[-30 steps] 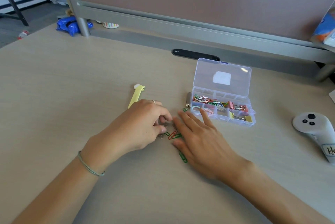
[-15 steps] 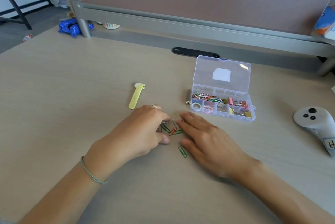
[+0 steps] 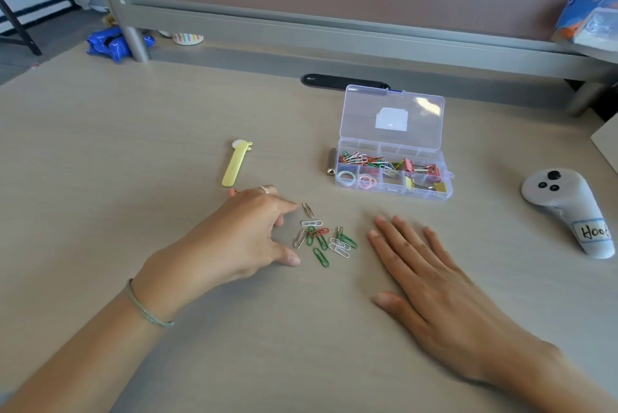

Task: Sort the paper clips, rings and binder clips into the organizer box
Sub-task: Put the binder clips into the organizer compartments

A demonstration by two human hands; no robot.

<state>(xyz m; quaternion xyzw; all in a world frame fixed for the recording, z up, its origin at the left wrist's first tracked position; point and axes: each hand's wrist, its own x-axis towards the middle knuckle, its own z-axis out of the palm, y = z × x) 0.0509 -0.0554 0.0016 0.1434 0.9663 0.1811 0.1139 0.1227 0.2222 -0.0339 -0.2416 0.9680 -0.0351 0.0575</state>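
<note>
Several loose paper clips (image 3: 322,238), green, red, white and silver, lie in a small heap on the desk between my hands. My left hand (image 3: 249,235) sits just left of the heap, fingers loosely spread, holding nothing. My right hand (image 3: 431,282) lies flat on the desk to the right of the heap, fingers straight. The clear organizer box (image 3: 444,193) stands behind with its lid up; it holds coloured paper clips, pastel rings and pink and yellow binder clips in separate compartments.
A yellow stick-shaped item (image 3: 234,165) lies behind my left hand. A white controller (image 3: 568,208) rests at the right. A small metal piece (image 3: 331,163) sits against the box's left side. A grey partition rail (image 3: 334,31) runs along the back.
Both hands have pulled apart from the heap; my right hand slid right and back, my left hand drew left, leaving the paper clips uncovered.
</note>
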